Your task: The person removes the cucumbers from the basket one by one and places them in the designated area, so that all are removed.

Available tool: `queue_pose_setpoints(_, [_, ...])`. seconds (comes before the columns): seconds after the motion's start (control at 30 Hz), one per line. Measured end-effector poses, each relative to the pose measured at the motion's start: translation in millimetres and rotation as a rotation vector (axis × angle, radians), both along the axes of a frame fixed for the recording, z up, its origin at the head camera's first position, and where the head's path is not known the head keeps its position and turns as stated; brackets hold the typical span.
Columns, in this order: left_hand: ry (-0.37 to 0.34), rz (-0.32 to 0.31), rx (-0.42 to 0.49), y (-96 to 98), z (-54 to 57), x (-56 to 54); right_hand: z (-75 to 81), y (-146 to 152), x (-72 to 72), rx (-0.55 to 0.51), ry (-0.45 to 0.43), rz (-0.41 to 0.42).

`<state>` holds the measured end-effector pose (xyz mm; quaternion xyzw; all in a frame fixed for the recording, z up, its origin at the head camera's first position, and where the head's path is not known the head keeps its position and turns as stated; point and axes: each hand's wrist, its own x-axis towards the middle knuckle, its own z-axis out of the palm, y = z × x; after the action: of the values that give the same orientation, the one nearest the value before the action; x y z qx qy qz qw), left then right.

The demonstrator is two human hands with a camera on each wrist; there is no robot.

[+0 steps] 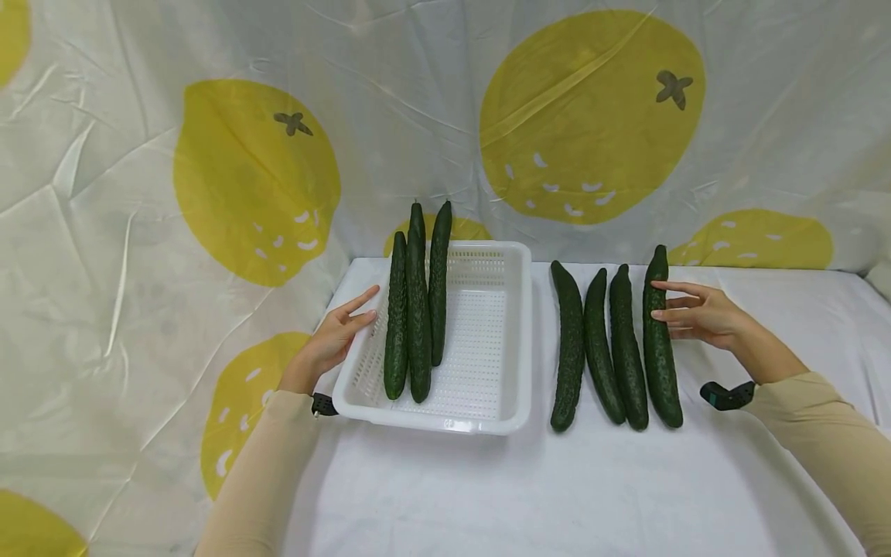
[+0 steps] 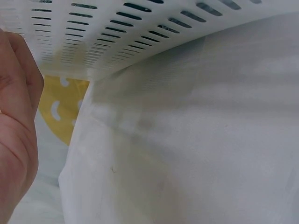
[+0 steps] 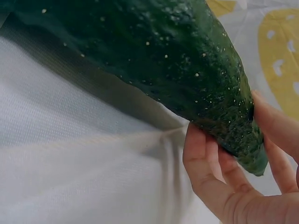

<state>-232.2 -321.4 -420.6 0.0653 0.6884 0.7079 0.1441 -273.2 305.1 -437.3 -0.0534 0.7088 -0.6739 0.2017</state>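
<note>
In the head view, my left hand [image 1: 332,338] rests at the left rim of a white plastic basket [image 1: 517,340], its visible fingers fairly straight. Three long dark green cucumbers [image 1: 418,309] lean in the basket's left half, their far ends over the back rim. My right hand [image 1: 703,316] pinches the rightmost cucumber [image 1: 660,348] of a row on the table. The right wrist view shows thumb and fingers on both sides of this cucumber [image 3: 187,60] near its tapered end. From the left wrist, the basket's slotted wall [image 2: 121,28] appears above, with part of my left hand [image 2: 18,126] beside it.
Three more cucumbers [image 1: 569,348] lie side by side between the basket and the held one. A white cloth [image 1: 445,495] covers the table. Behind and to the left hangs a pale sheet [image 1: 411,116] printed with yellow lemons.
</note>
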Motion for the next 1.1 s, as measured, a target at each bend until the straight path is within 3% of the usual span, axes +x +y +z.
queue_pose_setpoints(0.53, [-0.009,-0.018,0.092,0.6,-0.5,-0.8,-8.3,-1.1,-1.5,0.056,-0.032,-0.066])
queue_pose_setpoints(1.1, [-0.017,-0.013,0.061,-1.0,-1.5,-1.8,-12.2,-5.5,-2.6,0.152,0.045,-0.034])
